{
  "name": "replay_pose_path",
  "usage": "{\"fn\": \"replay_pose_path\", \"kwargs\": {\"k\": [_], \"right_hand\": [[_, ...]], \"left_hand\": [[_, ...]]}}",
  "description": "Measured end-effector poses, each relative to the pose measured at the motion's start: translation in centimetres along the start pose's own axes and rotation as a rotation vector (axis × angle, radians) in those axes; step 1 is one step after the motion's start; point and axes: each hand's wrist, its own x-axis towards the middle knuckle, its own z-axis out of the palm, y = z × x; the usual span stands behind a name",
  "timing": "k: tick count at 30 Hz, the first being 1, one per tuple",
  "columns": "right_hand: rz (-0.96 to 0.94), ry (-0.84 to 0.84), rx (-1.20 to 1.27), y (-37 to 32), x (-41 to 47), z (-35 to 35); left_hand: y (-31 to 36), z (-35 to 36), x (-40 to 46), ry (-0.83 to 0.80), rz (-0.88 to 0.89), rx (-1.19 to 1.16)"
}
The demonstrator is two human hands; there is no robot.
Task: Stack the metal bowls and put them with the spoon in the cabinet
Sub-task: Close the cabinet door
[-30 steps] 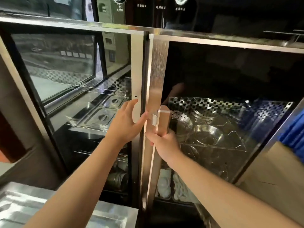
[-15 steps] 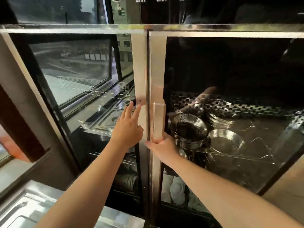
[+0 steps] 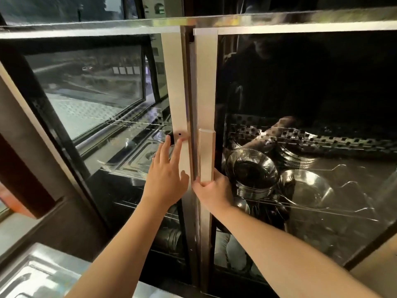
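A steel cabinet with two glass doors fills the view. Behind the right door's glass [image 3: 311, 87], a stack of metal bowls [image 3: 251, 173] stands on a wire shelf, with a single shallow bowl [image 3: 305, 186] to its right. No spoon is visible. My right hand [image 3: 212, 192] grips the lower end of the right door's vertical handle [image 3: 206, 155]. My left hand [image 3: 167, 175] lies flat, fingers spread, on the left door's metal frame [image 3: 175, 93]. Both doors sit almost flush, with a narrow gap between them.
Lidded steel trays [image 3: 137, 155] sit behind the left glass. White dishes [image 3: 234, 248] and more steel ware rest on lower shelves. A steel tray or sink [image 3: 36, 274] lies at the bottom left. A beige surface [image 3: 378, 269] shows at the bottom right.
The right door has swung shut from ajar to nearly flush with the left door. My right hand stayed on the handle; my left hand flattened against the left frame.
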Motion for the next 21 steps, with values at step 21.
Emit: {"fn": "replay_pose_path", "kwargs": {"k": [21], "right_hand": [[0.213,-0.272,0.019,-3.3,-1.9,-3.0]], "left_hand": [[0.4,-4.2,-2.3,-0.041,0.038,-0.14]]}}
